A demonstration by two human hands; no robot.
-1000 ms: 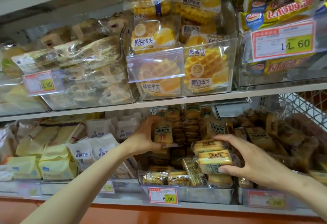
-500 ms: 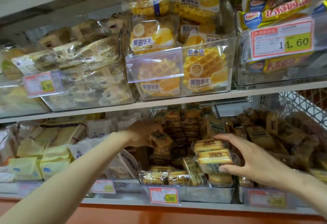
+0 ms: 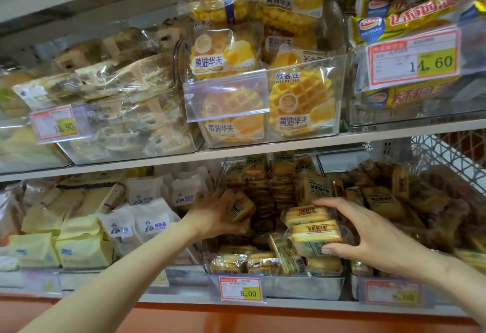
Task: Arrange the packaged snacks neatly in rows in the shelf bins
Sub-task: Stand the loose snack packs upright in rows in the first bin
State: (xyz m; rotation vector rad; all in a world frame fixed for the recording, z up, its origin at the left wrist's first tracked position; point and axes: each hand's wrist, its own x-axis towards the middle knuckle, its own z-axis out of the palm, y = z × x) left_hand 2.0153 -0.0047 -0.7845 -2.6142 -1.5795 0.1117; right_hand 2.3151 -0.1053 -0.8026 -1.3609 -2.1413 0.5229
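Left hand [image 3: 218, 214] grips a small tan wrapped biscuit pack [image 3: 241, 207] deep in the clear plastic lower-shelf bin [image 3: 302, 286]. Right hand [image 3: 373, 238] clamps a stack of clear-wrapped golden biscuit packs [image 3: 314, 226] just beside it.

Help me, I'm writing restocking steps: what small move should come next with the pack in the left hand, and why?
Probably set it down flat in the gap at the left of the middle bin. The left hand holds one tilted snack pack above that spot, while the right hand steadies a stack of packs beside it.
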